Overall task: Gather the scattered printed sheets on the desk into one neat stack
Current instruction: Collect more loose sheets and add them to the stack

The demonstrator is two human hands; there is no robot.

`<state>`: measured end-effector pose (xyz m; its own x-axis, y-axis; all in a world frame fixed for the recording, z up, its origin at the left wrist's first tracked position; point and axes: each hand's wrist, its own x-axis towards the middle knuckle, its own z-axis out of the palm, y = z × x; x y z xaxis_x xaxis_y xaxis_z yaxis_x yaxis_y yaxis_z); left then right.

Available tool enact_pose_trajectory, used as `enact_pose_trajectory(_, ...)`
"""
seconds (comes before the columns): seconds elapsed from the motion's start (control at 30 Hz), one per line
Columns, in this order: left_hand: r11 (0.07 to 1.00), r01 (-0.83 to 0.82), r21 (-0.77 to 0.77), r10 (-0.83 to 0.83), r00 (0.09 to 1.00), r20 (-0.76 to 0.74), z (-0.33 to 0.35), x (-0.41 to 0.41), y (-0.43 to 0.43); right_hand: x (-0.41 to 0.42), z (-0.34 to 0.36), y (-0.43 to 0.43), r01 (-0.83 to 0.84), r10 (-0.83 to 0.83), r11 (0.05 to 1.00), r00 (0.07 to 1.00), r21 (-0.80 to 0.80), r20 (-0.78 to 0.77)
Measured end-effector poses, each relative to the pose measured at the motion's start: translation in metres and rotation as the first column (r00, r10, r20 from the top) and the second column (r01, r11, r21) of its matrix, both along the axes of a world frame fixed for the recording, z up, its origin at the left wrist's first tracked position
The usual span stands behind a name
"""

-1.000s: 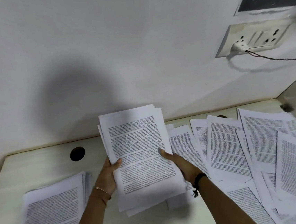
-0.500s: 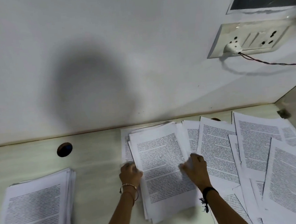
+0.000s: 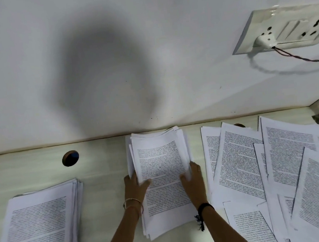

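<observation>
A bundle (image 3: pixel 162 171) of printed sheets is held at the middle of a pale desk (image 3: pixel 105 171), its edges uneven. It is gripped at its left edge by the left hand (image 3: pixel 136 189) and at its right edge by the right hand (image 3: pixel 195 183), each thumb laid across the top page. Whether the bundle is lifted off the desk cannot be told. A stack (image 3: pixel 40 226) is seen at the left, well apart from the bundle. Loose sheets (image 3: pixel 276 168) are spread overlapping across the right side. A round hole (image 3: pixel 70 158) is cut in the desk between stack and bundle. A socket (image 3: pixel 286 28) is mounted on the wall (image 3: pixel 147 44), upper right.
</observation>
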<state>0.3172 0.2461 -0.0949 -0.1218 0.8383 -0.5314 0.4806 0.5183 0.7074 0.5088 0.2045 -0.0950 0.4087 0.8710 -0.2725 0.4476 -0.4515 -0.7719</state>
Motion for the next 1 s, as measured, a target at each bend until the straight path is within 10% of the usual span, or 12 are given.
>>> enact_pose_trajectory(0.17, 0.978, -0.189, 0.092, 0.179, 0.977, 0.115, 0.023, 0.009, -0.006, -0.009, 0.002, 0.008, 0.195, -0.197, 0.978, 0.980, 0.074, 0.018)
enact_pose_trajectory(0.3, 0.990, -0.138, -0.013, 0.138, 0.989, 0.058, 0.015, -0.001, -0.003, -0.010, -0.003, 0.013, -0.100, 0.099, 0.995, 0.993, 0.009, 0.071)
enact_pose_trajectory(0.63, 0.957, -0.287, -0.032, 0.287, 0.958, -0.028, 0.011, -0.018, -0.009, -0.009, 0.001, 0.020, 0.172, -0.170, 0.984, 0.985, 0.039, -0.039)
enact_pose_trajectory(1.0, 0.999, -0.019, -0.040, 0.020, 1.000, 0.021, 0.006, -0.023, -0.009, -0.010, 0.005, 0.028, 0.115, -0.114, 0.993, 0.993, 0.004, -0.040)
